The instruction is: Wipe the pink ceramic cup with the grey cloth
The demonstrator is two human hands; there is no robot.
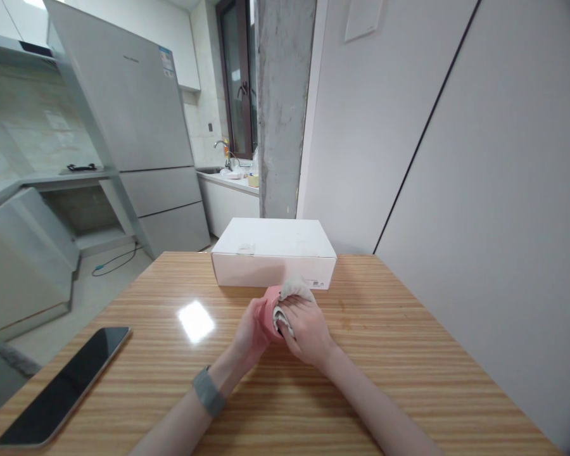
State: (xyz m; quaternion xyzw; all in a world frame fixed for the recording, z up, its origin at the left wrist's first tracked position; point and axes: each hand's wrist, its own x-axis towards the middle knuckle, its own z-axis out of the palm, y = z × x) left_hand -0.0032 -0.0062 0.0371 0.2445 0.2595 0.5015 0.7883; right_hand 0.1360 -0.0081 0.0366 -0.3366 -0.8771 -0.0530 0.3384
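My left hand (247,334) is wrapped round a pink cup (268,310), held tilted above the wooden table with its mouth toward the right. In my right hand (310,328) is a whitish cloth (297,289). Part of the cloth is pushed into the cup's mouth, with my right fingers at the opening, and the rest sticks up over the rim. The inside of the cup is mostly hidden by cloth and fingers.
A white box (274,240) lies on the wooden table (389,380) just beyond my hands. A dark-screened phone (66,386) rests near the left edge. Behind stand a grey fridge (123,95) and a sink counter; a pale panelled wall (479,190) borders the right side.
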